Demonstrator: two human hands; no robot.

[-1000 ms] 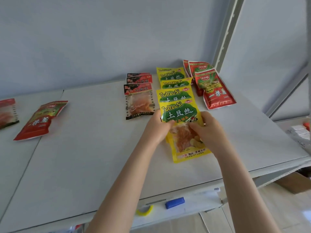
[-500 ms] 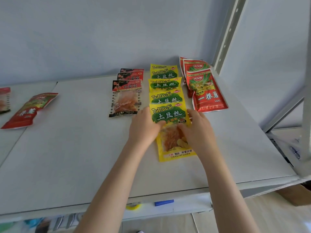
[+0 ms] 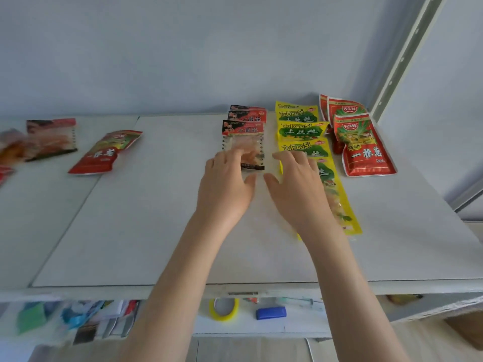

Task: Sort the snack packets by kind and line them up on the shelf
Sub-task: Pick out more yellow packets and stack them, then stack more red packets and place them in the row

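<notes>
Yellow packet (image 3: 339, 202) under right hand (image 3: 296, 190), left hand (image 3: 224, 188) on red-black packet (image 3: 244, 130)

You face a plain, evenly lit, pale blue-grey wall (image 3: 183, 48). In front of it lies the white shelf (image 3: 156, 218), made of two boards that meet at a seam (image 3: 81, 205) on the left. At far right stands a perforated metal upright (image 3: 402, 56). Below the near edge, a lower shelf (image 3: 295, 322) carries a yellow tape roll (image 3: 224, 309) and a blue block (image 3: 271, 312). Light wood floor (image 3: 418, 346) shows at near right.
</notes>
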